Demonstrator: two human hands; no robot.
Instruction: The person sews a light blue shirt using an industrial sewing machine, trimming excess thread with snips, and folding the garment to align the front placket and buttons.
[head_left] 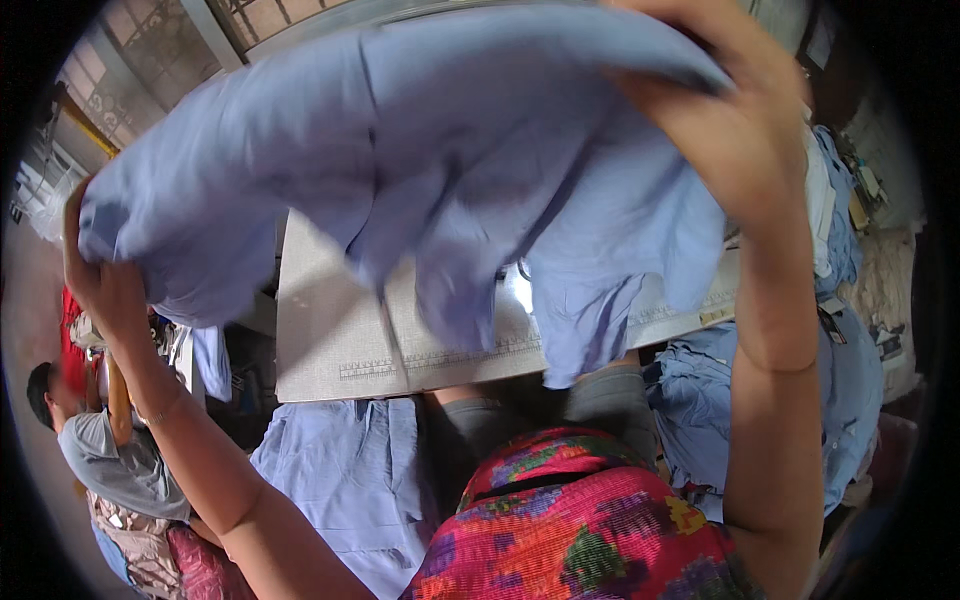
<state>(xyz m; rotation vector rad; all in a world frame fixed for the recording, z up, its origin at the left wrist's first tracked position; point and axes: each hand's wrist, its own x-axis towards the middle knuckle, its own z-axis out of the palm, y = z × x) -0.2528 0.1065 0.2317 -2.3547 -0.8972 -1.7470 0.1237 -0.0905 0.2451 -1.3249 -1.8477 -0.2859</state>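
You hold the blue garment [420, 150] stretched high above the grey worktable [330, 340], spread so it hangs free. More blue garments [350, 480] lie piled by your lap. Left hand [100, 275] fingers clamped on one edge; right hand [720, 110] pinches the other.

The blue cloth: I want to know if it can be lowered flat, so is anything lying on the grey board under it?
Nothing visible. Both the left hand and right hand hold the blue cloth up above the grey board; the board's visible part is bare, the rest hidden by hanging cloth.
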